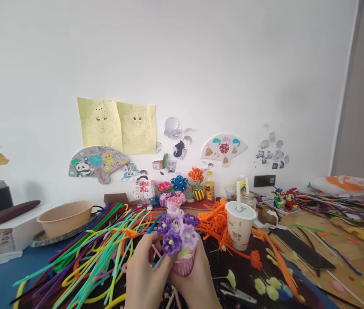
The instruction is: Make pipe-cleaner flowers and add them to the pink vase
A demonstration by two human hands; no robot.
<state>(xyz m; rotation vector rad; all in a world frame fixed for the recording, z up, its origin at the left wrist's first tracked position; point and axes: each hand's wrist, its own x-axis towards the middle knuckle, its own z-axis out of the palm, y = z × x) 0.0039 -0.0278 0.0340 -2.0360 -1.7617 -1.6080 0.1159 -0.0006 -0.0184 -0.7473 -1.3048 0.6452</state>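
Observation:
A small bouquet of purple and lilac pipe cleaner flowers rises from a pink ribbed pot, held up near the middle of the table. My right hand is wrapped around the pot from the right and below. On the other side, my left hand is closed at the flowers' left edge, its thumb against the pot and lower petals. A short pink piece shows by its fingers; whether it is gripped is hard to see. Behind the bouquet stand finished flower pots with pink, blue and orange blooms.
Colourful pipe cleaners lie heaped at left, beside a beige bowl. An orange pile and a lidded paper cup with a straw stand right. Scissors, yellow pieces and a black phone lie nearer.

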